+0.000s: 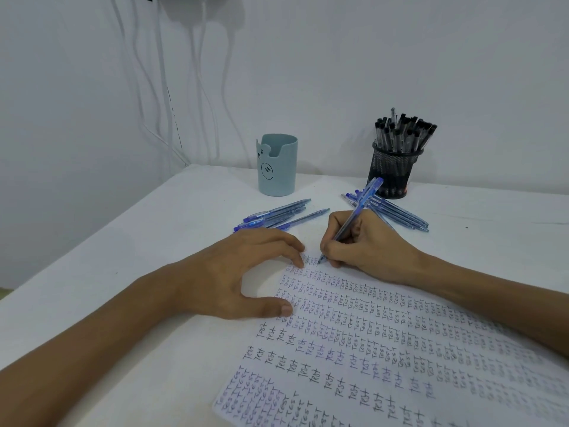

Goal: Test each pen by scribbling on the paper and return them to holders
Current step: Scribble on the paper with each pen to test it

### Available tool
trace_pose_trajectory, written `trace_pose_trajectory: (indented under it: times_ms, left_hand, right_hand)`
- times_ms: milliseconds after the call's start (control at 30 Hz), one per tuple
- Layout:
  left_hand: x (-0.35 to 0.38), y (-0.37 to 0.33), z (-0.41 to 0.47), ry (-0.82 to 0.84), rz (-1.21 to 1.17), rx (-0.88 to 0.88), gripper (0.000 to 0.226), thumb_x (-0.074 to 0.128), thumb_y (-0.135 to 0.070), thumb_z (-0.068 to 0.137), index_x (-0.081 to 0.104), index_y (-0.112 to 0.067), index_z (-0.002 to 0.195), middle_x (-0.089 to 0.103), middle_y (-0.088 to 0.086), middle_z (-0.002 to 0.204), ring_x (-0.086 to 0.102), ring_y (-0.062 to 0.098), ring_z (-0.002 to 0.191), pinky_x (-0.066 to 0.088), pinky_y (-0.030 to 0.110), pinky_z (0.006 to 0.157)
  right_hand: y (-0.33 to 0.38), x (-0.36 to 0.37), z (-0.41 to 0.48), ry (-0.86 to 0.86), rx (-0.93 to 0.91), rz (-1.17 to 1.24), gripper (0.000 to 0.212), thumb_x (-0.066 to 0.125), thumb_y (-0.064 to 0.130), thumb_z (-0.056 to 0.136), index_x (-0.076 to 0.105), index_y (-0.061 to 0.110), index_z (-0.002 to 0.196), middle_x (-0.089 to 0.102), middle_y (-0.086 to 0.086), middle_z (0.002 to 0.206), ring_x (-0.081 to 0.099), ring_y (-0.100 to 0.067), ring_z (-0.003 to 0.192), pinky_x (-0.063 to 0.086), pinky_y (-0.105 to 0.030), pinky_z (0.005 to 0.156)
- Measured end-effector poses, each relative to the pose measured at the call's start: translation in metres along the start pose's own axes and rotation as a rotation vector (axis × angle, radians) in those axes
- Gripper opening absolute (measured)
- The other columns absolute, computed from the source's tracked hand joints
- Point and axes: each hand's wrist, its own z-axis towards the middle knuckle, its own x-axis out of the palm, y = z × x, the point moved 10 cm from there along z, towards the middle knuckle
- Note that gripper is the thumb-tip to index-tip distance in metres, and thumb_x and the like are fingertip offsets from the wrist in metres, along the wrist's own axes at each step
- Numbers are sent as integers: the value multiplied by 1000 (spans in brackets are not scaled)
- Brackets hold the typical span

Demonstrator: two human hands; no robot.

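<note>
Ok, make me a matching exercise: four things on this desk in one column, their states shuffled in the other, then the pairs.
1. teal cup holder
2. black mesh holder
3. blue pen
4. left hand

A. packed with black-capped pens
B. pressing down the paper
C. no pens showing above the rim
D. gripped by the right hand, tip on the sheet

Pairs: 1-C, 2-A, 3-D, 4-B.

Frame edges cut the paper [385, 349] at bottom and right; far-right writing too blurred to read. The right hand [366, 245] hides part of the pen [363, 203] and the pen pile [403, 215] behind it. Inside of cup [277, 167] not visible. Label on mesh holder [392, 174] too small to read.
</note>
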Motion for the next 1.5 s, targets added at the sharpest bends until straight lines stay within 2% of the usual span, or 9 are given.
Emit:
trace_pose_trajectory:
  times_ms: [400, 500, 600, 700, 767, 1033, 1167, 1433, 1500]
  left_hand:
    - [-1, -3, 0, 10, -3, 0, 52, 74, -52, 90, 60, -27, 133, 51, -16, 146, 43, 1, 140, 28, 13, 115]
    - [-1, -1, -1, 17, -1, -10, 53, 74, -53, 90, 59, -28, 134, 50, -17, 147, 41, 1, 141, 27, 15, 116]
    - [0, -1, -1, 22, -5, -12, 53, 74, -53, 90, 59, -27, 134, 50, -16, 147, 42, 2, 141, 29, 17, 116]
    - [0, 0, -1, 21, -3, -12, 53, 74, -53, 90, 59, -28, 134, 50, -16, 147, 42, 3, 141, 30, 18, 117]
    - [1, 1, -1, 22, 1, -19, 53, 74, -55, 90, 59, -30, 134, 49, -18, 147, 42, 4, 142, 31, 20, 117]
    - [2, 2, 0, 24, -6, -17, 54, 75, -53, 90, 59, -28, 135, 50, -17, 147, 44, 7, 142, 35, 28, 116]
    - [2, 2, 0, 26, -2, -20, 53, 74, -54, 90, 58, -30, 135, 49, -19, 148, 42, 5, 142, 33, 25, 117]
    - [1, 1, 0, 18, 0, -14, 53, 73, -55, 90, 58, -30, 135, 48, -19, 148, 41, 2, 142, 30, 18, 117]
    - [1, 2, -1, 16, -7, -19, 53, 73, -55, 90, 58, -30, 135, 48, -19, 148, 42, 2, 142, 29, 18, 117]
  right_hand:
    - [-1, -1, 2, -23, 26, -45, 10, 67, 0, 89, 64, 0, 79, 67, -7, 60, 55, -9, 54, 44, -20, 58]
    - [-1, -2, 3, -37, 25, -63, 10, 68, 2, 88, 64, -1, 79, 67, -8, 60, 53, -14, 56, 43, -27, 59]
    - [-1, -2, 2, -33, 28, -61, 9, 68, 1, 88, 65, -1, 79, 68, -8, 61, 53, -13, 55, 44, -26, 59]
    - [-1, -3, 1, -42, 25, -49, 10, 67, 1, 89, 64, -4, 81, 67, -8, 61, 54, -19, 60, 44, -36, 63]
    - [-1, -3, 2, -49, 26, -38, 11, 67, 1, 89, 63, -5, 81, 67, -9, 62, 53, -21, 60, 43, -37, 62]
    - [-2, -4, 2, -48, 21, -58, 12, 67, 3, 88, 63, -4, 80, 67, -8, 59, 49, -18, 55, 39, -31, 55]
    - [-6, -4, 3, -53, 31, -18, 13, 67, 2, 90, 62, -5, 80, 66, -8, 60, 47, -15, 53, 38, -22, 50]
    - [-7, -6, 3, -79, 33, -60, 14, 66, 6, 89, 61, 0, 77, 66, -7, 58, 45, -10, 46, 38, -22, 48]
    - [-11, -10, 5, -123, 64, 53, 19, 61, 6, 93, 57, 4, 75, 62, -9, 57, 43, -12, 43, 35, -21, 44]
